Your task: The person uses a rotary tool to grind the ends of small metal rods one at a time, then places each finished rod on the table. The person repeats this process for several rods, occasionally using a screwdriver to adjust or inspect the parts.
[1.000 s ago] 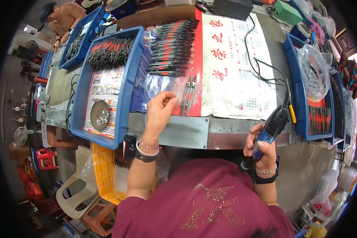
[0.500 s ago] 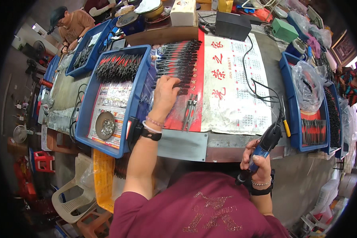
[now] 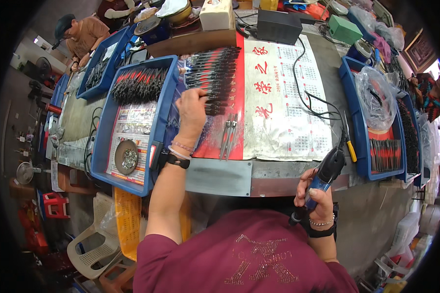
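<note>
My left hand (image 3: pixel 191 110) is over the near end of a row of slim black-and-red tools (image 3: pixel 212 73) that look like tweezers, laid side by side on the table. Its fingers are curled at the left ends of the row; what they grip, if anything, is hidden. Two similar slim tools with silvery shafts (image 3: pixel 228 136) lie apart on the red sheet, closer to the table's front edge. In my right hand (image 3: pixel 318 198), held past the front edge, is a blue-and-black electric screwdriver (image 3: pixel 330 168) with a black cord.
At left, a blue tray (image 3: pixel 168 105) bears bundled black-and-red tools and a round dish (image 3: pixel 126 157) of small shiny parts. A yellow-handled screwdriver (image 3: pixel 351 150) lies beside the right blue tray (image 3: pixel 361 122). A black box (image 3: pixel 278 27) stands behind the calendar sheet (image 3: pixel 291 102). Another person (image 3: pixel 85 36) works far left.
My left hand has shifted slightly left and its fingers have drawn back toward the row's left ends. My right hand still holds the electric screwdriver in much the same place. The view has shifted slightly.
</note>
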`<state>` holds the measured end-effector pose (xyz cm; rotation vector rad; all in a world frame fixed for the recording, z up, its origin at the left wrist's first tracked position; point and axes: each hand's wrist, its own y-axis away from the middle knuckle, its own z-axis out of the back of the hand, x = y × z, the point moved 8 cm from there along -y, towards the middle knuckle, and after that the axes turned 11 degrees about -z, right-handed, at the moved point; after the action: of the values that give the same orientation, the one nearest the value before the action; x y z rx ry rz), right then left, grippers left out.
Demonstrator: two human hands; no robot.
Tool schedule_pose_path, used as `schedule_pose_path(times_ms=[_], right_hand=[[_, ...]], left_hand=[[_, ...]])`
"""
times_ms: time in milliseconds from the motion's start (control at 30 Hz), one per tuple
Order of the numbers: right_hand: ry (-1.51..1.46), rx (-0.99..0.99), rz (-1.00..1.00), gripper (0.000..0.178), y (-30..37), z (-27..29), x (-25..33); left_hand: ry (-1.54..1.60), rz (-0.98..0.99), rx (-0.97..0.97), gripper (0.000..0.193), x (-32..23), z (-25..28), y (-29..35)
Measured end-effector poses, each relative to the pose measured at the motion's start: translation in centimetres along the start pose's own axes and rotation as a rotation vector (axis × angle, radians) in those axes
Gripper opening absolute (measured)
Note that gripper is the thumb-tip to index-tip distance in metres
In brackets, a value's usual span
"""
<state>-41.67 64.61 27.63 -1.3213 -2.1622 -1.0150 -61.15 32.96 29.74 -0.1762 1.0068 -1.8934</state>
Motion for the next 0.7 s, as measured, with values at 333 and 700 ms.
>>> schedule_pose_path(times_ms=[333,700], right_hand=[[0.062,0.004,0.025,0.048,-0.2,-1.0,0.4],[0.200,-0.020,-0.014,0.048,0.2,-0.8,-0.6]], left_hand=[[0.737,0.407,0.038,0.019,-10.0,7.0,4.7],[1.425,1.028,0.628,0.028,-19.9,1.0,18.2]])
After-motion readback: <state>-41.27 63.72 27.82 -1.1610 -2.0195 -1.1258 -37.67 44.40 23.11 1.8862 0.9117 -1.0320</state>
